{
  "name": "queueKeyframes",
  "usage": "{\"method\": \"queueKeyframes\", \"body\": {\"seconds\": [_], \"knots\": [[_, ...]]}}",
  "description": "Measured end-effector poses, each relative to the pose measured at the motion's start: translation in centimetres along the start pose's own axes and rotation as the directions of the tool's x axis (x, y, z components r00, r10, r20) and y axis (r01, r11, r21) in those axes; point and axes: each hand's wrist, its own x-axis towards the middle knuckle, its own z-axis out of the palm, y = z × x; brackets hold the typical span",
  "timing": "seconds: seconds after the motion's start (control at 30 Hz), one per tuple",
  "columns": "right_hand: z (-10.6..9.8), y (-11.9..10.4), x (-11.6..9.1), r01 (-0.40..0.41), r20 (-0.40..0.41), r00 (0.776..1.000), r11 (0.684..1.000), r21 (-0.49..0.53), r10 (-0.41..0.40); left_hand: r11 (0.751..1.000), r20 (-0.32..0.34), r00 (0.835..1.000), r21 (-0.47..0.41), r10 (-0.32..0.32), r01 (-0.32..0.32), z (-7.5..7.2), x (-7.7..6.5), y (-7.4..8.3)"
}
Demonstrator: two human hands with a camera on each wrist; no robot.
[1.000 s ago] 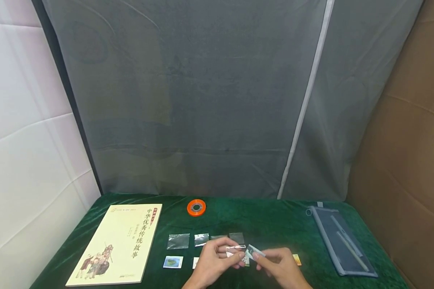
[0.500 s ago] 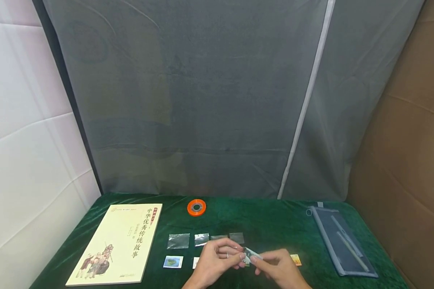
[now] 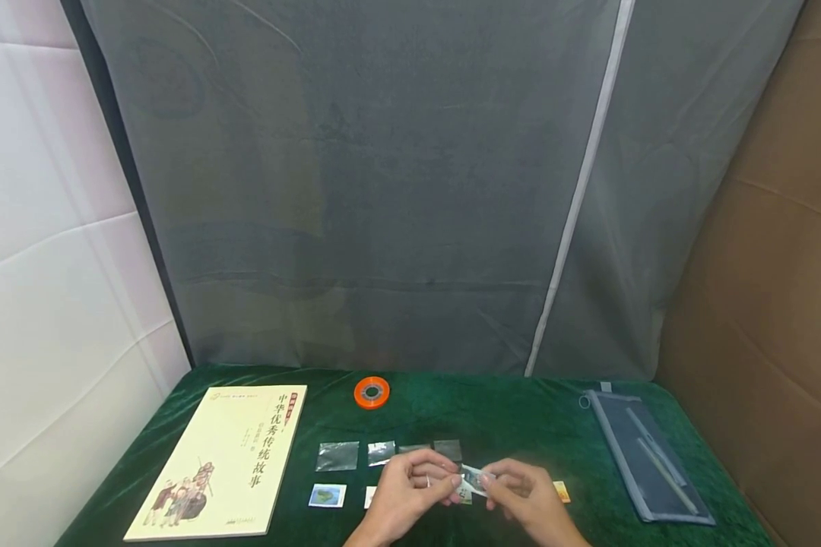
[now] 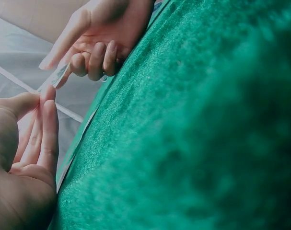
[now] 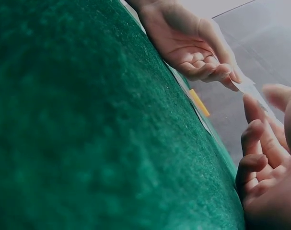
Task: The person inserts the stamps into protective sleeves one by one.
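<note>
Close over the green cloth, my left hand (image 3: 410, 492) pinches a small clear plastic sleeve (image 5: 247, 87) between thumb and index finger. A small stamp (image 3: 474, 479) with a pale border and a dark picture overlaps the sleeve's end. My right hand (image 3: 530, 501) pinches the stamp's right side with thumb and index finger, its other fingers curled in. How much of the stamp lies inside the sleeve I cannot tell. Under and beside the hands lie further stamps, partly hidden: a blue-green one (image 3: 327, 496) at the left, an orange one (image 3: 561, 491) at the right.
Several clear plastic sleeves (image 3: 337, 456) lie in a row beyond the hands. An orange tape roll (image 3: 362, 394) sits farther back. A cream book (image 3: 226, 448) lies at the left, and a dark zip pouch (image 3: 629, 425) with slim tools inside at the right.
My right hand has turned slightly, and the stamp now lies flatter between both hands. The sleeve, plainly visible a second ago, is mostly hidden in the head view. The left hand stays put.
</note>
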Motion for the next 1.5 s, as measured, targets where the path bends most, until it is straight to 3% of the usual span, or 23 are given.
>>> {"method": "queueKeyframes", "body": {"seconds": [0.47,0.73,0.97,1.5], "knots": [[-0.11,-0.17,-0.35,0.024,-0.021,0.999,0.999,0.024,-0.024,1.0,0.009,1.0,-0.03,-0.005,0.005,0.16,0.06,-0.13],[-0.25,-0.02,-0.37,0.045,-0.006,0.999,0.999,0.002,-0.045,0.998,0.064,0.998,-0.062,-0.011,0.015,0.19,-0.07,0.06],[-0.19,-0.18,-0.43,0.086,-0.032,0.996,0.996,0.033,-0.085,0.998,0.033,0.999,-0.068,-0.001,0.004,0.17,0.03,-0.14],[-0.07,-0.07,-0.21,0.052,0.014,0.999,0.999,0.004,-0.052,0.996,0.065,0.998,-0.094,0.011,-0.004,0.19,-0.08,-0.3]]}}
